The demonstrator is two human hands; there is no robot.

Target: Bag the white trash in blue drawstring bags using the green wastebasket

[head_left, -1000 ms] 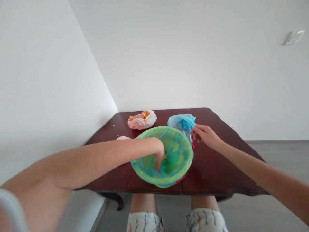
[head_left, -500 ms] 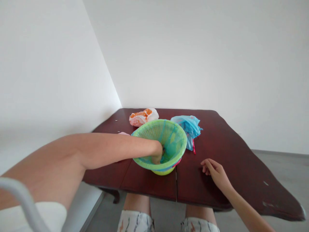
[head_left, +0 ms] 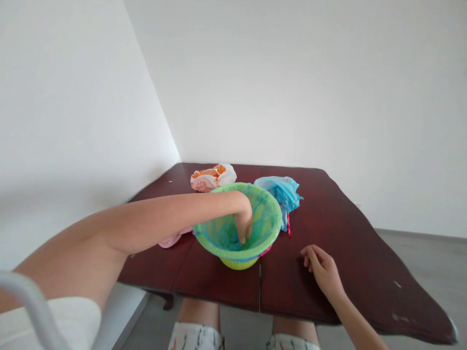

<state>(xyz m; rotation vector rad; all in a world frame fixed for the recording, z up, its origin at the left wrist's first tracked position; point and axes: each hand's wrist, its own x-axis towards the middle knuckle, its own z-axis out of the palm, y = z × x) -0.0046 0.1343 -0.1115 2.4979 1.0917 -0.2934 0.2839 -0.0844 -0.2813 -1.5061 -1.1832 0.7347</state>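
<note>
A green plastic basket (head_left: 239,265) stands near the front middle of the table, lined with a thin blue plastic bag (head_left: 263,233) whose edge laps over the rim. My left hand (head_left: 243,222) reaches down inside it, fingers stretched towards the bag's bottom, with no object visible in them. Over the dark table, right of the basket, my right hand (head_left: 323,270) hangs loosely curled, thumb against the fingers and nothing held. Something pink or red (head_left: 265,251) shows under the basket's right rim.
Behind the basket lie a crumpled white-and-orange plastic bag (head_left: 215,178) and a crumpled blue plastic bag (head_left: 286,192) with a red strip (head_left: 289,226). A pink item (head_left: 171,240) is partly hidden under my left forearm. The dark wooden table (head_left: 350,243) meets white walls.
My left hand has lifted and turned inside the basket, so its fingers now point down more visibly. The pink item shows more on the left. My right hand keeps its curled pose.
</note>
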